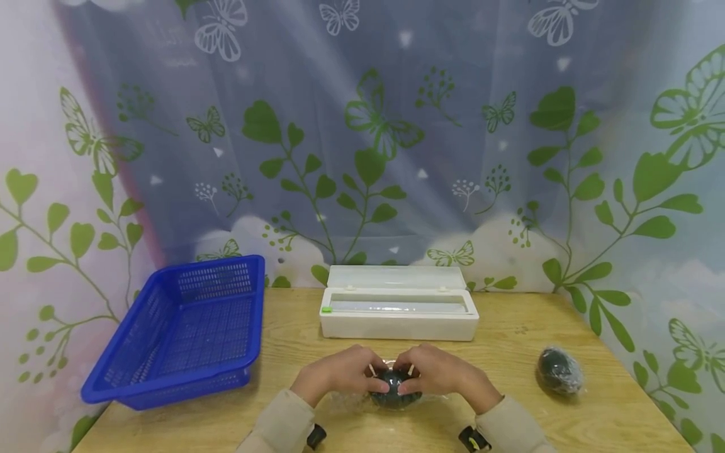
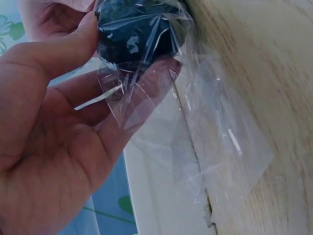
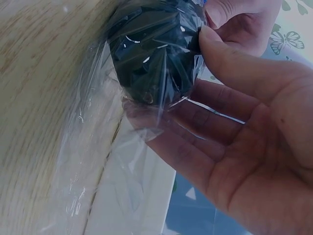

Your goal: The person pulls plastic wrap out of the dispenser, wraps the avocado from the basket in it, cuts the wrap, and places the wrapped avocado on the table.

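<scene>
In the head view, a dark green, rounded avocado point(image 1: 394, 399) sits low over the table at the centre, with clear cling film point(image 2: 230, 142) drawn around it. My left hand point(image 1: 343, 372) grips its left side, thumb on the near face and fingers curled behind. From the other side my right hand point(image 1: 444, 374) holds it the same way, and the two thumbs nearly meet. Both wrist views show the film creased tightly over the avocado point(image 3: 154, 54), while loose film trails below it. The avocado's far side is hidden.
Behind my hands stands a white cling film box point(image 1: 399, 327), lid raised, a roll inside. A blue plastic basket point(image 1: 256, 327) occupies the left of the wooden table point(image 1: 498, 352). To the right lies another film-wrapped avocado point(image 1: 557, 371). A patterned curtain point(image 1: 396, 207) hangs behind.
</scene>
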A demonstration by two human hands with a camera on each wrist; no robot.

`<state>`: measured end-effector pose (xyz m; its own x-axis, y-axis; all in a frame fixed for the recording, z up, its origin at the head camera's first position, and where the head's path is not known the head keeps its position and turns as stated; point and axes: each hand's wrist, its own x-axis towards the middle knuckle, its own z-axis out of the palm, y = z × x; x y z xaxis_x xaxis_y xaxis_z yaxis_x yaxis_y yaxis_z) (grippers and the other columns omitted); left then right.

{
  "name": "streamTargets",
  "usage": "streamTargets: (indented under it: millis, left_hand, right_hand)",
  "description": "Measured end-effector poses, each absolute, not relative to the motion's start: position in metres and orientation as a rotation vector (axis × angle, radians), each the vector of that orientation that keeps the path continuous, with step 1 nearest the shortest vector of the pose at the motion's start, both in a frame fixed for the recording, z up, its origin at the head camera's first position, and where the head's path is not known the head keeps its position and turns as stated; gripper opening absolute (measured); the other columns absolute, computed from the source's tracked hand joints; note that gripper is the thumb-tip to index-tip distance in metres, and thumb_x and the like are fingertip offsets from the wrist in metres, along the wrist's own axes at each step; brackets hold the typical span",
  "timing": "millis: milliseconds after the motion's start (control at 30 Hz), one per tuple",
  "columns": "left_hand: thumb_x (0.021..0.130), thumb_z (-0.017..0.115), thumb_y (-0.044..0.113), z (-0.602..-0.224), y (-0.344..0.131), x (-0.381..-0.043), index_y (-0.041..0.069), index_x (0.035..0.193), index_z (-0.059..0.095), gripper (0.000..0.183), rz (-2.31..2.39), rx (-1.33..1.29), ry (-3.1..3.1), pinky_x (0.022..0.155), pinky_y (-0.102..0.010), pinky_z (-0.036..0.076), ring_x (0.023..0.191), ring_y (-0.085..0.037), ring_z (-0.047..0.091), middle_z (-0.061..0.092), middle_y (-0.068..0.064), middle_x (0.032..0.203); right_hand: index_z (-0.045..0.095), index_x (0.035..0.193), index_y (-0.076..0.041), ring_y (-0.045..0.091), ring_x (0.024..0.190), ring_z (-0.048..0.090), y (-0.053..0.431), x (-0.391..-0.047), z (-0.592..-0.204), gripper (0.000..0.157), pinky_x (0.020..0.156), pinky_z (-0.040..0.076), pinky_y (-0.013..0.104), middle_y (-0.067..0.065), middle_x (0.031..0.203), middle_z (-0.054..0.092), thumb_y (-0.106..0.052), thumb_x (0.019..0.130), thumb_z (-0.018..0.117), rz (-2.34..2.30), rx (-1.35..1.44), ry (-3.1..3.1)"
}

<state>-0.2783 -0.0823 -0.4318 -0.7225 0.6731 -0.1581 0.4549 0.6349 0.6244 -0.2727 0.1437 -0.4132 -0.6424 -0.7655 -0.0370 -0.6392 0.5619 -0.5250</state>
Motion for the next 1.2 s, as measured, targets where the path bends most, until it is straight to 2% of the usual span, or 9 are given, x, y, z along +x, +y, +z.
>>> streamTargets:
  millis: [233,467,567,700,833,967,1067,1200]
  left_hand:
    - [0.097,0.073,0.026,-0.4313,-0.0818,-0.2797,0.009,0.123,0.075,0.031,0.793,0.920,2.480,0.074,-0.018,0.056,0.089,-0.004,0.071,0.078,0.000,0.112]
    - [0.094,0.077,0.024,-0.4305,-0.0806,-0.2814,0.012,0.118,0.077,0.027,0.758,1.022,2.576,0.090,-0.024,0.058,0.101,-0.004,0.070,0.077,0.003,0.114]
    - [0.093,0.079,0.025,-0.4300,-0.0798,-0.2815,0.012,0.114,0.078,0.025,0.765,1.057,2.584,0.087,-0.022,0.058,0.096,-0.002,0.070,0.078,0.004,0.109]
    - [0.088,0.084,0.027,-0.4303,-0.0793,-0.2804,0.011,0.117,0.076,0.034,0.775,1.070,2.552,0.081,-0.017,0.057,0.093,-0.002,0.069,0.077,0.004,0.110]
    - [0.088,0.084,0.027,-0.4305,-0.0802,-0.2786,0.011,0.117,0.076,0.034,0.743,1.076,2.554,0.081,-0.016,0.057,0.093,-0.002,0.070,0.077,0.004,0.110]
    - [0.088,0.084,0.029,-0.4307,-0.0804,-0.2784,0.010,0.115,0.077,0.033,0.702,1.070,2.588,0.081,-0.017,0.056,0.091,-0.002,0.069,0.078,0.005,0.107]
    - [0.088,0.084,0.030,-0.4297,-0.0808,-0.2788,0.009,0.115,0.077,0.035,0.680,1.068,2.609,0.080,-0.016,0.055,0.090,-0.001,0.068,0.078,0.005,0.105]
    - [0.089,0.083,0.031,-0.4288,-0.0821,-0.2783,0.009,0.113,0.078,0.033,0.688,1.049,2.600,0.078,-0.015,0.053,0.086,0.001,0.066,0.078,0.006,0.102]
  right_hand:
    - [0.074,0.113,-0.002,0.009,0.086,0.072,0.1446,-0.2728,-0.4137,0.026,0.073,0.058,0.019,0.009,0.108,0.077,-0.018,0.094,0.077,-0.686,-1.169,2.540]
    - [0.074,0.112,-0.002,0.006,0.085,0.070,0.1454,-0.2731,-0.4152,0.024,0.072,0.057,0.019,0.007,0.104,0.078,-0.019,0.095,0.076,-0.662,-1.227,2.562]
    - [0.075,0.109,-0.003,0.001,0.079,0.065,0.1455,-0.2733,-0.4155,0.019,0.068,0.053,0.017,0.003,0.097,0.077,-0.017,0.097,0.073,-0.646,-1.249,2.573]
    - [0.075,0.105,-0.004,-0.002,0.076,0.059,0.1456,-0.2740,-0.4156,0.015,0.066,0.050,0.017,0.000,0.093,0.075,-0.016,0.099,0.069,-0.632,-1.250,2.563]
    - [0.075,0.112,-0.003,0.002,0.083,0.067,0.1452,-0.2740,-0.4158,0.021,0.071,0.054,0.019,0.003,0.099,0.077,-0.019,0.101,0.067,-0.634,-1.189,2.543]
    - [0.073,0.118,-0.004,0.014,0.093,0.073,0.1450,-0.2728,-0.4143,0.024,0.077,0.058,0.026,0.007,0.109,0.077,-0.020,0.100,0.068,-0.647,-1.136,2.596]
    - [0.074,0.114,-0.003,0.018,0.095,0.074,0.1426,-0.2706,-0.4118,0.021,0.078,0.059,0.028,0.009,0.109,0.078,-0.018,0.098,0.071,-0.648,-1.161,2.678]
    - [0.075,0.107,-0.004,0.015,0.090,0.073,0.1379,-0.2651,-0.4087,0.020,0.074,0.058,0.023,0.008,0.103,0.078,-0.017,0.093,0.078,-0.640,-1.193,2.702]
